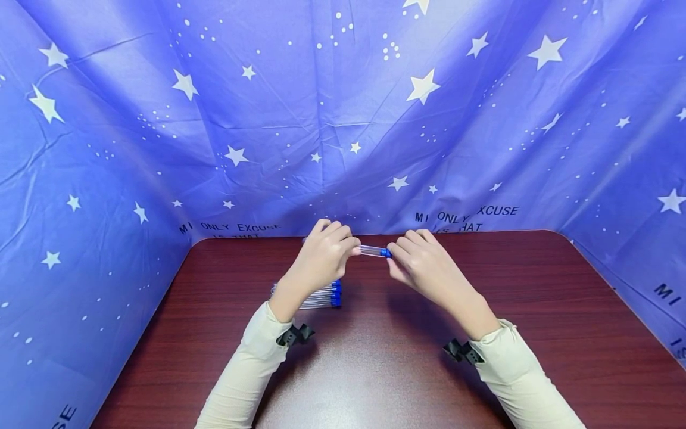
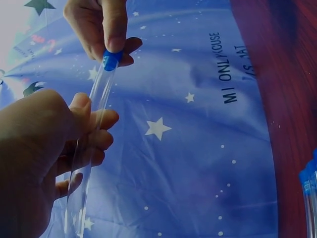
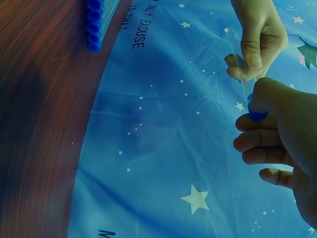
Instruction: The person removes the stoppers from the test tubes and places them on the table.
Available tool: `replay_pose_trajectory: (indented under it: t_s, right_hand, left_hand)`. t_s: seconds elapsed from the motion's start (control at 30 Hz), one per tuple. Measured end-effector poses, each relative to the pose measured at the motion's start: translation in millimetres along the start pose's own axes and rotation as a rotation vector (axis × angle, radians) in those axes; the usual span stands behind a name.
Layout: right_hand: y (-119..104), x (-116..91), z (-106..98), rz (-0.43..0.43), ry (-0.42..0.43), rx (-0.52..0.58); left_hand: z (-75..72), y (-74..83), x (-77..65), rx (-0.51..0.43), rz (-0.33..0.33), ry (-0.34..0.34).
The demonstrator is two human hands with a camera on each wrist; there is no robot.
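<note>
Holds a clear test tube [image 1: 372,250] lengthwise between two hands, raised above the dark red wooden worktop [image 1: 536,286], near the middle of its far edge. Wraps the left hand [image 1: 323,253] closely around the tube's body, thumb along one side and curled fingers along the other. Leaves a capped stretch in sight between the hands, and a longer stretch running past the left palm in the left-wrist view. Pinches the blue cap [image 2: 112,60] between thumb and index finger of the right hand [image 1: 423,262], with the other fingers loosely bent. Cannot judge the depth of the cap on the tube. Shows, left of the worktop's middle and partly behind the left wrist, a row of capped tubes [image 1: 321,296], laid flat side by side, blue ends toward the right edge. Wears cream sleeves [image 1: 246,363], with a black wrist mount [image 1: 295,335] at each cuff. Has, around the worktop's far, left and right edges, a blue-violet cloth [image 1: 289,196] printed with white stars, dots and dark lettering.
</note>
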State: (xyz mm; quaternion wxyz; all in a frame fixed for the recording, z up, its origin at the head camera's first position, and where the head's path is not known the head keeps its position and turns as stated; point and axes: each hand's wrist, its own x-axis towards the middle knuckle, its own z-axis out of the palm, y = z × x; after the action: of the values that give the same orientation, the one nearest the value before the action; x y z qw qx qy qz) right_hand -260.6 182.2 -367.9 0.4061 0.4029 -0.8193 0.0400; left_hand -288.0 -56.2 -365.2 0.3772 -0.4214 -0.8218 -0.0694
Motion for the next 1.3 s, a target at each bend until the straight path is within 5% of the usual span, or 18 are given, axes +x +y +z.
replay_pose_trajectory:
  t_s: [0.67,1.0,1.3]
  right_hand:
    - [3.1,-2.3,4.7,-0.019,0.034,-0.001]
    - [8.7,-4.0,3.3,-0.016,0.025,0.123]
    - [10.5,-5.6,-3.0,0.059,-0.090,0.259]
  left_hand:
    - [0.0,2.4,1.6,0.018,0.049,0.026]
    - [-0.7,3.4,2.8,0.054,0.073,0.048]
    - [-0.8,5.4,3.3,0.040,0.085,0.053]
